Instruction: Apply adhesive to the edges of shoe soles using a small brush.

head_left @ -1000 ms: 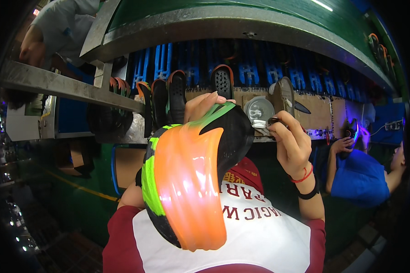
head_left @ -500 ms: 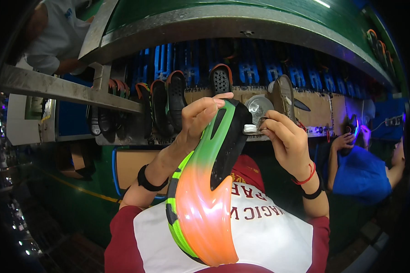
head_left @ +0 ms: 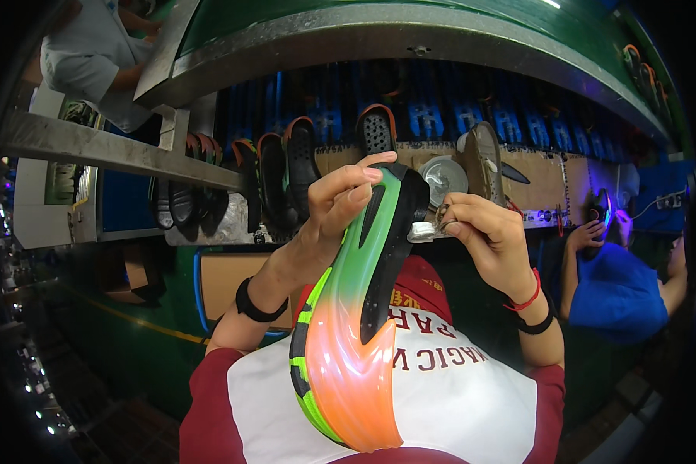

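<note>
In front of me a shoe sole (head_left: 352, 363) stands lengthwise, shading from green at its far end to orange at its near end, with a black inner side and a lime-and-black edge. My left hand (head_left: 340, 189) grips it near the far end, fingers over the green part. My right hand (head_left: 483, 232) pinches a small piece carrying a white pad (head_left: 421, 231). This pad lies against or right beside the black side of the sole; actual contact is hard to tell. Beyond it sits a clear round cup (head_left: 442, 178).
Several black soles with orange rims (head_left: 299, 158) stand along the bench (head_left: 549, 185) at left and centre. A grey-brown shoe sole (head_left: 483, 162) leans near the cup. A metal frame (head_left: 410, 35) crosses above. At right, a person in blue (head_left: 619, 294) handles a dark shoe part.
The white pad has moved slightly nearer along the sole's black side. The sole has tilted a little. At far left, a person in a pale shirt has shifted position.
</note>
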Motion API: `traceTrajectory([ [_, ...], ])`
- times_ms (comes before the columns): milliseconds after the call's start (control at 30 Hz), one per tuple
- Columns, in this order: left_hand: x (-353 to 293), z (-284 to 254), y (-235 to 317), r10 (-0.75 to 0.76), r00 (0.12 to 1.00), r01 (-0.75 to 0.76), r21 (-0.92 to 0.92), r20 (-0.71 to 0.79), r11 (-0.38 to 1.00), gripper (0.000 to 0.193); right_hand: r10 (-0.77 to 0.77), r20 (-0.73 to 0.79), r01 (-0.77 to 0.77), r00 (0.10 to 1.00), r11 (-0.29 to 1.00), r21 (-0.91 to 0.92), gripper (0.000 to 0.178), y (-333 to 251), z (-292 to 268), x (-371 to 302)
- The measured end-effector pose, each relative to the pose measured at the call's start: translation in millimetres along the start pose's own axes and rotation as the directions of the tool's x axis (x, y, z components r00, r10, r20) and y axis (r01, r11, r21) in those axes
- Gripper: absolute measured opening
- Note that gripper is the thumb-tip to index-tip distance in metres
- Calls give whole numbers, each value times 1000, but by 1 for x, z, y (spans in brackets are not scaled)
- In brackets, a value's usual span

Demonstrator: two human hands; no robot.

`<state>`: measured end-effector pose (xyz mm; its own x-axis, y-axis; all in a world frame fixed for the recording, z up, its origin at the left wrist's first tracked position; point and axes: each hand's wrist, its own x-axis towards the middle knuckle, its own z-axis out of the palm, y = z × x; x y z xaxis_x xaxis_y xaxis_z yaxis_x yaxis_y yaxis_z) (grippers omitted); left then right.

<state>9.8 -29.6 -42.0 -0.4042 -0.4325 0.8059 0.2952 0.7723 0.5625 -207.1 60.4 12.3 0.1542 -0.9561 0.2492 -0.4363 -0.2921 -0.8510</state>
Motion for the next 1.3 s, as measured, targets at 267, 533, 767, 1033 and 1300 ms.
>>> traceTrajectory([
  [267,-1,-3,-4,26,999,-24,-70,31,997,96,-6,0,6,1000,999,39,11,1,1,-1],
  [533,5,-5,-1,34,998,-37,59,50,998,80,6,13,-7,1000,997,76,9,4,0,2],
  [767,-2,-4,-10,17,999,-18,42,31,999,84,34,13,-36,999,987,155,9,11,3,2],
  [1033,4,-5,26,-639,769,598,-373,16,710,105,227,-292,-102,929,916,387,11,14,-1,0],
  [1300,19,-7,38,-775,616,727,-482,143,489,110,-113,-318,72,941,988,-136,13,7,8,14],
])
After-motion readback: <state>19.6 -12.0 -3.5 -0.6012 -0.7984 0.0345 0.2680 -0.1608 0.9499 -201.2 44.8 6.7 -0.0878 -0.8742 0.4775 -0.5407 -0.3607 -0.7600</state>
